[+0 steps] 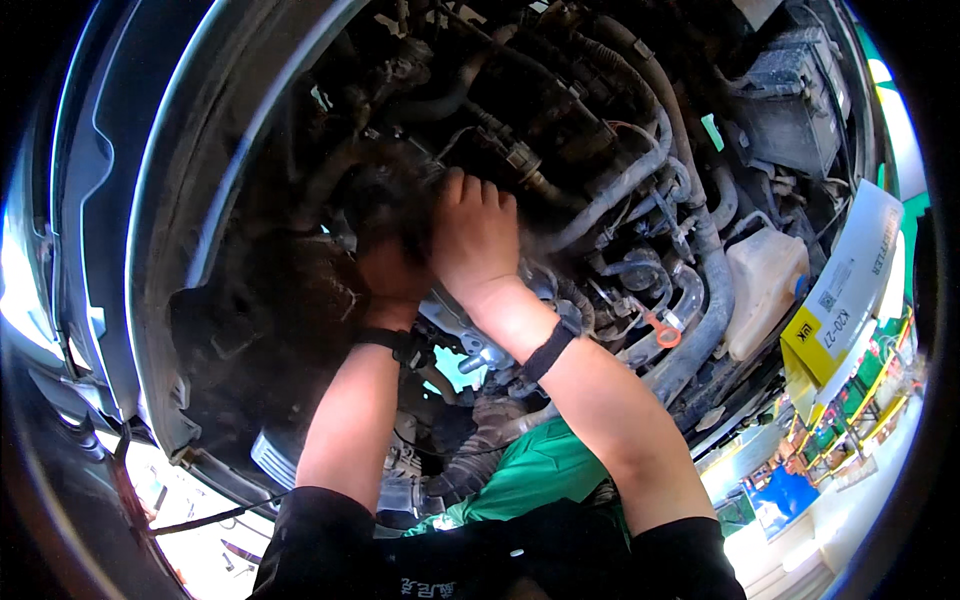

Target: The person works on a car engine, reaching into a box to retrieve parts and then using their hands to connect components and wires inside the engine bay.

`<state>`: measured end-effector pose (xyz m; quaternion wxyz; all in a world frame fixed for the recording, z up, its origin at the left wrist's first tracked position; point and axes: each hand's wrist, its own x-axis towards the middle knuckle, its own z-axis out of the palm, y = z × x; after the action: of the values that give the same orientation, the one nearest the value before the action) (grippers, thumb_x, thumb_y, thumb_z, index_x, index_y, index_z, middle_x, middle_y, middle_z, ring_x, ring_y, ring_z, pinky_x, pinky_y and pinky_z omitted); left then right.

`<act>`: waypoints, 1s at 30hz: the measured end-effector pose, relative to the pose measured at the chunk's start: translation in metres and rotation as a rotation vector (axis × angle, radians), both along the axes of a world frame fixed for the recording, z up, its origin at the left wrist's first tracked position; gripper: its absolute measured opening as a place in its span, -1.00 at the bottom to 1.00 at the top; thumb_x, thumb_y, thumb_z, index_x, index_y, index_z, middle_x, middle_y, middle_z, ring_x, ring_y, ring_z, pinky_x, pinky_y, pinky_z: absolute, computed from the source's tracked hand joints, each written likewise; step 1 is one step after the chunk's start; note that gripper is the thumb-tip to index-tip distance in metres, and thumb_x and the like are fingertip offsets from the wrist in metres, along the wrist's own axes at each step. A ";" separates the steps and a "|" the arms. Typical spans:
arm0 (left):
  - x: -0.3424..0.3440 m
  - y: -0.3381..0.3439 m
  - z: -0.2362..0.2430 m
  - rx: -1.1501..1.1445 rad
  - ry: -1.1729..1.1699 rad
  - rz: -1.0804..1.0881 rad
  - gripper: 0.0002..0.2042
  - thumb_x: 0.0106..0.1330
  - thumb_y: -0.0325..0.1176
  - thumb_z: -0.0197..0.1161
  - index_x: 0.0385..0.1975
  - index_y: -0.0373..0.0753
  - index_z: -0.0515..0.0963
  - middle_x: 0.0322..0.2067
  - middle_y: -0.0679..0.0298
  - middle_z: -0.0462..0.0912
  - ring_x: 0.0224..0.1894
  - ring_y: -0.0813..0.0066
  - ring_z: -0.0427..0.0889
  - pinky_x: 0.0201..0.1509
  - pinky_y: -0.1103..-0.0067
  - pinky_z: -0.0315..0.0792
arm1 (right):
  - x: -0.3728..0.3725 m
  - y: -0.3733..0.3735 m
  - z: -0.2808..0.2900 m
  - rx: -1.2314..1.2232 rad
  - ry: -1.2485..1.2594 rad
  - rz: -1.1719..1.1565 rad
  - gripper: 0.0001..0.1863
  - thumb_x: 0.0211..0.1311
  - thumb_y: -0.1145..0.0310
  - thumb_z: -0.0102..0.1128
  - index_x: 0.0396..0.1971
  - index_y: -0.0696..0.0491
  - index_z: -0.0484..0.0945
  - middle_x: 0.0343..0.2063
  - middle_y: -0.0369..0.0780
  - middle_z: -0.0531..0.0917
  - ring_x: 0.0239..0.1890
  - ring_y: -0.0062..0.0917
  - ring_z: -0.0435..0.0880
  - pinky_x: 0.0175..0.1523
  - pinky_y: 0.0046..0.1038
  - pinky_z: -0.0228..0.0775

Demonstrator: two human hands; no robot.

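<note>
Both my arms reach down into a vehicle's engine bay, each with a black band at the wrist. My right hand point(476, 232) is closed, its fingers curled over with the knuckles up; whatever lies inside the grip is hidden. Close beside it on the left, my left hand point(393, 268) is deep in shadow, and its fingers do not show. Around both hands are dark, dusty engine parts, blurred and hard to tell apart. Just right of my right hand run grey hoses point(612, 200). Below the hands a metal stub point(487, 359) sticks out beside a ribbed black duct point(478, 455).
A black battery point(795, 105) sits at the far right, with a whitish fluid tank point(765, 280) nearer. An orange ring handle point(665, 331) stands among the pipes. On the right edge rests a white and yellow carton point(840, 290). Green cloth point(545, 465) covers the near edge.
</note>
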<state>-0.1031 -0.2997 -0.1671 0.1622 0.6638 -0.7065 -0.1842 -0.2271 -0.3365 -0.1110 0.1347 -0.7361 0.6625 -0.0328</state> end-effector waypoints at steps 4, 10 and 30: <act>0.006 0.004 -0.006 0.180 -0.068 0.089 -0.72 0.19 -0.08 0.24 -0.48 -0.17 0.65 -0.45 0.05 0.67 -0.35 -0.04 0.65 -0.26 0.23 0.51 | 0.001 0.011 -0.008 0.035 -0.118 -0.048 -0.50 0.11 0.32 0.10 0.06 0.21 0.44 -0.18 -0.13 0.59 -0.08 -0.28 0.55 0.00 -0.29 0.36; -0.003 0.009 -0.002 0.094 -0.102 0.097 -0.74 0.19 -0.09 0.28 -0.53 -0.17 0.61 -0.49 0.06 0.65 -0.41 -0.06 0.63 -0.35 0.22 0.49 | -0.012 0.011 -0.010 0.053 -0.193 -0.024 -0.50 0.18 0.35 0.01 0.14 0.20 0.44 -0.14 -0.12 0.59 -0.05 -0.29 0.54 0.04 -0.29 0.36; -0.033 -0.141 0.081 0.156 -0.013 -0.206 -0.65 0.41 -0.16 0.06 -0.22 -0.37 0.58 -0.21 -0.20 0.63 -0.09 -0.27 0.55 0.02 0.13 0.44 | -0.007 0.015 -0.016 -0.037 -0.198 0.010 -0.53 0.16 0.27 0.07 0.06 0.15 0.47 -0.16 -0.19 0.61 -0.07 -0.35 0.56 -0.02 -0.37 0.36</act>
<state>-0.1360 -0.4406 -0.0863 0.0857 0.5995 -0.7555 -0.2501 -0.2336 -0.3215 -0.1269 0.1860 -0.7350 0.6415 -0.1168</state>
